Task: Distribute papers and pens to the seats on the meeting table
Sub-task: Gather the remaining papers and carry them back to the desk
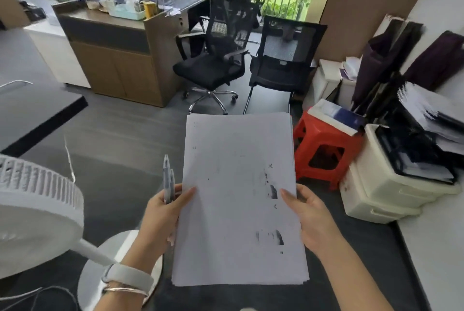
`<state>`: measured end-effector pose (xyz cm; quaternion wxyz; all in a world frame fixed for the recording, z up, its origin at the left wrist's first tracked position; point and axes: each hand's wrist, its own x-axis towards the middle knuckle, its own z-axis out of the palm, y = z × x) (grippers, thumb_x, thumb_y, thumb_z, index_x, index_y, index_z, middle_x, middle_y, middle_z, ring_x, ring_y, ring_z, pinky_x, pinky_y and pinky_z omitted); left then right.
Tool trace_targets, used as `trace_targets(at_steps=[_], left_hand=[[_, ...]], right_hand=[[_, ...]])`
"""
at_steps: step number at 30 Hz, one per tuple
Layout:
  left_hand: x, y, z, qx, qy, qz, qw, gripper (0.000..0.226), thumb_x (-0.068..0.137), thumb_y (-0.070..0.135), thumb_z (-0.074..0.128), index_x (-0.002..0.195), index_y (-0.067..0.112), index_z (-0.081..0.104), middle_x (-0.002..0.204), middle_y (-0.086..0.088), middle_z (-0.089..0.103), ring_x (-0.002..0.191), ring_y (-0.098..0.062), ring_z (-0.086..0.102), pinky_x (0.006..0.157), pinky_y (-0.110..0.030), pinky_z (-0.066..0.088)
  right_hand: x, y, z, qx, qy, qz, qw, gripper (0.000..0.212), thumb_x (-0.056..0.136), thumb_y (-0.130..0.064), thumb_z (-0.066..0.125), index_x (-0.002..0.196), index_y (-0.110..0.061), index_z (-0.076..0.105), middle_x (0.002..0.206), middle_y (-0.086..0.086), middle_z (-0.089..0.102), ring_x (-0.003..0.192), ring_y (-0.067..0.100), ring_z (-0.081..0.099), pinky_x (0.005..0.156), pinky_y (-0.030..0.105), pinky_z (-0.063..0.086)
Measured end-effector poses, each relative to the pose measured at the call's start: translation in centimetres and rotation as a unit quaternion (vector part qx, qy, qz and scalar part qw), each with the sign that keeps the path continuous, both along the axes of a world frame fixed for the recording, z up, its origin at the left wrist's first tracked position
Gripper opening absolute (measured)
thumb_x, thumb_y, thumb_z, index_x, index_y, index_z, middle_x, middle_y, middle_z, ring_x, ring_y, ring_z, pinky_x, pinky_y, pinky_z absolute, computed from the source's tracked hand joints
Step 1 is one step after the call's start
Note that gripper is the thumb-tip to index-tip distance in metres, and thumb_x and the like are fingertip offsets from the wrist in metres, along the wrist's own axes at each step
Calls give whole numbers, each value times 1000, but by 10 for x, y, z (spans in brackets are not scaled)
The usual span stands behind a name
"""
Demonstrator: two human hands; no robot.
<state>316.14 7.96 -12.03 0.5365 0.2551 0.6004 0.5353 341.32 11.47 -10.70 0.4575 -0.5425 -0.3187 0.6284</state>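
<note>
A stack of white papers (238,200) with faint black print marks is held flat in front of me, above the dark floor. My left hand (160,217) grips its left edge and also clasps two clear pens (167,180) that stick up beside the stack. My right hand (308,217) grips the right edge, thumb on top. A corner of a dark table (37,112) shows at the left, apart from the papers.
A white standing fan (37,212) is close at the lower left. A red plastic stool (324,150) and cream drawer units with files (391,185) stand to the right. Two black office chairs (218,59) and a wooden cabinet (113,59) lie ahead.
</note>
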Motion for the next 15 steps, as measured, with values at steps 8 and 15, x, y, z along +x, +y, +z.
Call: trace_targets(at_steps=[8,15], left_hand=[[-66,217,-15,-7,-3,90,996,26,79,16,71,100,3,68,99,-20,72,78,-29,67,74,-40,57],[-151,413,2,-3,6,181,983,17,79,16,69,94,7,69,88,-9,74,65,-16,71,59,-27,59]], right_hand=[[-76,249,-16,10,1,65,998,16,84,-7,61,100,-8,62,98,14,71,87,31,68,79,44,55],[-179,490,-4,-1,-5,172,985,11,86,-11,61,98,-12,62,100,13,71,91,33,67,82,49,54]])
